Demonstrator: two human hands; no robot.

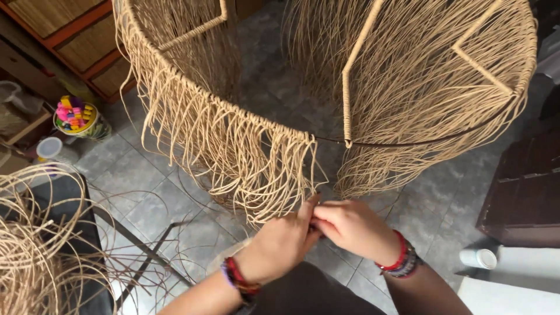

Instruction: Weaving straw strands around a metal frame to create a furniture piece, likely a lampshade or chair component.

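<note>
- Both hands meet low in the middle, right under the hanging strands.
- Left hand (280, 242) is curled almost shut, with its fingers pinching thin tan strands (262, 175).
- Right hand (353, 227) is curled too, and its fingertips press against the left fingers at the same spot. It looks like it pinches the same strands, but the hands hide the exact grip.
- Both wrists wear colourful bracelets.
- Those strands hang down like a fringe from a thin dark wire hoop (408, 143).
- That hoop is part of a big round frame (350, 76) with tan-wrapped bars. It stands on the floor in front of the person.
- Many more loose strands hang all round the frame and hide the space inside it.
- Part of the hoop, to the right of the fringe, is bare dark wire.
- Below everything is a grey tiled floor (146, 192).
- On the left lies a loose bundle of tan cane (35, 251), curled in big loops over a dark thing.
- Farther back on the left is a round tub of bright clips (76, 116), and near it a small plastic cup (49, 149).
- On the right stands a dark brown wooden cabinet (525, 192).
- Next to it, low down, lies a white roll (484, 258).
</note>
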